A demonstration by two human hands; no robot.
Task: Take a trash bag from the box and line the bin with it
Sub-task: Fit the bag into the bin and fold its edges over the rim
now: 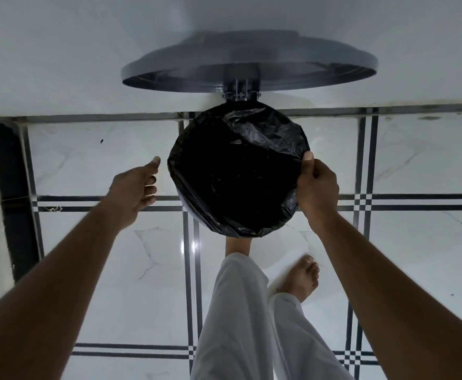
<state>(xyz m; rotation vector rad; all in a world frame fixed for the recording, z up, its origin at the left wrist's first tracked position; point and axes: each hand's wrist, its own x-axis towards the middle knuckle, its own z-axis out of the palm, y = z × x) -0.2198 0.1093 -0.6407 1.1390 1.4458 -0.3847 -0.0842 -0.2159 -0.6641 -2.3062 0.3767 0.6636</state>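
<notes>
A round pedal bin stands on the floor against the wall, its grey lid raised upright. A black trash bag sits inside the bin, its edge folded over the whole rim and hiding the bin's body. My right hand grips the bag's edge at the right side of the rim, thumb on top. My left hand hovers open just left of the rim, apart from it, holding nothing. One bare foot reaches under the bin's near edge. No box is in view.
White marble floor tiles with black stripe borders spread all around. The white wall rises behind the bin. A dark vertical strip runs along the left. My other foot stands to the right, with white trousers below.
</notes>
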